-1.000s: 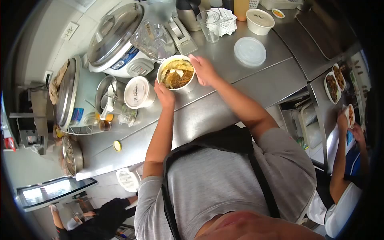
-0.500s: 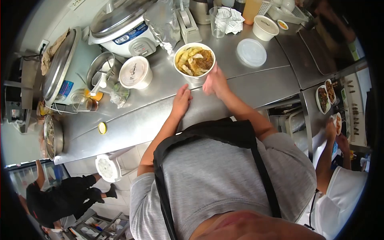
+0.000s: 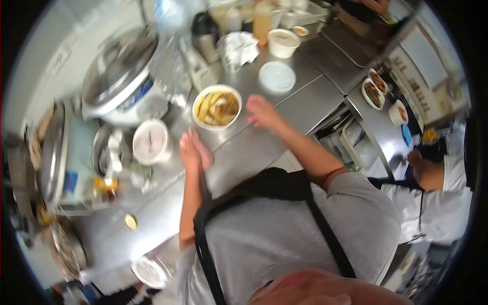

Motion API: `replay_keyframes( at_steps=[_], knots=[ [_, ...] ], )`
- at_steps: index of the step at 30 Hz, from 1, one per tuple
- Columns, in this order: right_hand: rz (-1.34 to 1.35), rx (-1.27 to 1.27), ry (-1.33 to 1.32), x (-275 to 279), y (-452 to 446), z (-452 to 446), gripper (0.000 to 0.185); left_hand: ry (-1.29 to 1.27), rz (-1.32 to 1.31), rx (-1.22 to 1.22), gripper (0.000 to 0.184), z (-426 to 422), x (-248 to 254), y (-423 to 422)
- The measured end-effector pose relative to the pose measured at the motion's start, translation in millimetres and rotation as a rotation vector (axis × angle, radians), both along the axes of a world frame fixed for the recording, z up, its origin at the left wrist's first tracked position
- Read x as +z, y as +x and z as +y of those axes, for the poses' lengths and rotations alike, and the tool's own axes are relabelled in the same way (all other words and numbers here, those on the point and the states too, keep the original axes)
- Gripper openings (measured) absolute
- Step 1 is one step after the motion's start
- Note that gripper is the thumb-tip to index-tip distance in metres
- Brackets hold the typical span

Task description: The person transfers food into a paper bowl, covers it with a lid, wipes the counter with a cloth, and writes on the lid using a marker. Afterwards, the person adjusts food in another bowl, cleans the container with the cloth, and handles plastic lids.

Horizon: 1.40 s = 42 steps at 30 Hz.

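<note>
A white paper bowl (image 3: 217,107) of food, yellowish pieces on one side and a brown topping on the other, stands on the steel counter (image 3: 305,109). To its right, my right hand (image 3: 265,113) is off the bowl, holding nothing, with its fingers apart. Just below the bowl's left side, my left hand (image 3: 194,150) is open over the counter, fingers stretched out. A translucent round lid (image 3: 277,77) lies beyond my right hand. Left of my left hand sits a closed white tub (image 3: 151,142) with writing on its lid.
Rice cookers (image 3: 124,84) line the left wall. Near them stand a metal pot (image 3: 103,152) with utensils and a small yellow-rimmed lid (image 3: 130,221). Bottles (image 3: 262,23) and another white tub (image 3: 283,42) stand at the back. A co-worker (image 3: 432,203) stands at right by filled food containers (image 3: 373,95).
My right hand has come away from the bowl's side. My left hand now lies lower left of the bowl, fingers extended. The view has turned, and the co-worker's hand has left the right-hand container.
</note>
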State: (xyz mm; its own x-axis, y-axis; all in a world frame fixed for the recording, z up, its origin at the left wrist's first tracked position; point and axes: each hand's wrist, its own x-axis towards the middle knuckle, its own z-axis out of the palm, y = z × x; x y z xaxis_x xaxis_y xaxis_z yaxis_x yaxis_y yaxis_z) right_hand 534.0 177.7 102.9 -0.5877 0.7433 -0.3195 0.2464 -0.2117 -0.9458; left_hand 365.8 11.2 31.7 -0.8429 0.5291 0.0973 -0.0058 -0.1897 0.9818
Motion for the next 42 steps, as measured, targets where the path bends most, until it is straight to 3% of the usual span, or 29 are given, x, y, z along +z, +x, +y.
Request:
replay_keyframes(
  at_steps=[1,2,5,6,9,11,13,15,19,21,22,25,26,29,30,33,36,39,42],
  knots=[
    [-0.077,0.033,-0.085,5,-6,5,0.065,0.112,-0.135,-0.011,0.024,4,-6,-9],
    [-0.107,0.076,-0.203,10,-14,5,0.069,0.117,-0.159,-0.065,0.026,2,3,-9],
    [-0.040,0.303,-0.424,-12,-30,10,0.067,0.100,-0.323,-0.151,0.035,-10,-5,-16],
    [-0.012,0.287,-0.456,-14,-35,5,0.053,0.159,-0.343,-0.121,0.037,-9,-15,-15],
    [0.127,0.253,-0.524,-19,-44,8,0.039,0.462,-0.276,0.070,0.045,-1,-32,-2],
    [0.093,0.161,-0.506,-11,-49,-2,0.036,0.561,-0.274,-0.014,0.049,8,-24,14],
    [0.079,0.115,-0.499,-11,-48,-5,0.037,0.394,-0.043,-0.032,0.051,20,-8,39],
    [0.134,0.065,-0.546,-15,-44,-15,0.038,-0.065,0.387,0.021,0.052,23,5,71],
    [0.163,-0.045,-0.585,-12,-37,-35,0.039,-0.068,0.507,0.099,0.049,29,2,38],
    [0.190,-0.118,-0.643,-15,-39,-38,0.037,-0.193,0.543,0.053,0.048,31,-22,18],
    [0.188,-0.165,-0.672,-13,-42,-40,0.036,-0.192,0.427,0.082,0.048,37,-16,22],
    [0.269,-0.186,-0.789,-23,-35,-28,0.032,0.047,0.557,0.027,0.047,38,2,55],
    [0.312,-0.174,-0.834,-25,-34,-24,0.031,-0.088,0.686,-0.028,0.049,26,10,69],
    [0.281,-0.219,-0.838,-26,-27,-25,0.028,-0.070,0.620,-0.094,0.049,27,14,57],
    [0.254,-0.244,-0.789,-25,-26,-29,0.028,-0.128,0.657,0.008,0.049,41,-8,49],
    [0.198,-0.308,-0.691,-23,-28,-35,0.028,0.046,0.234,0.017,0.047,55,-26,22],
    [0.171,-0.333,-0.690,-23,-23,-34,0.030,-0.015,-0.044,-0.094,0.044,47,-16,6],
    [0.161,-0.314,-0.669,-18,-24,-35,0.029,0.226,0.530,-0.093,0.041,49,16,9],
    [0.151,-0.331,-0.684,-22,-20,-36,0.029,0.054,0.649,-0.034,0.042,57,14,9]
  ],
)
